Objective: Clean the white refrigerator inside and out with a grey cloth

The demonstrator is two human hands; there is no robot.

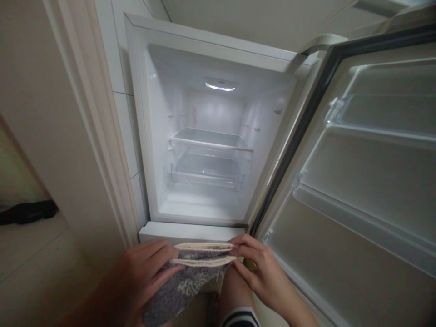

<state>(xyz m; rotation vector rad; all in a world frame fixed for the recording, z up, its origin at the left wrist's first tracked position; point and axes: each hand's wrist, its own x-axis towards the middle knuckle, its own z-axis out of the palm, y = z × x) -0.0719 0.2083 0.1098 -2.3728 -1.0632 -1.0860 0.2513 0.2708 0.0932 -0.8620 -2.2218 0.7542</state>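
Note:
My left hand [145, 272] and my right hand [260, 268] both grip a folded grey patterned cloth [195, 272] with cream edges, held low in front of me. The left hand's fingers wrap over the cloth's left end; the right hand pinches its right corner. Just beyond the cloth stands a white fridge [204, 136] with its compartment lit and bare. Its door [368, 181] is swung wide to the right.
Inside the fridge are a glass shelf [211, 141] and a clear drawer [206, 175] below it. Door racks [384, 122] line the open door. A tiled wall and a cream door frame [102, 136] stand on the left. My knee [235, 290] shows below.

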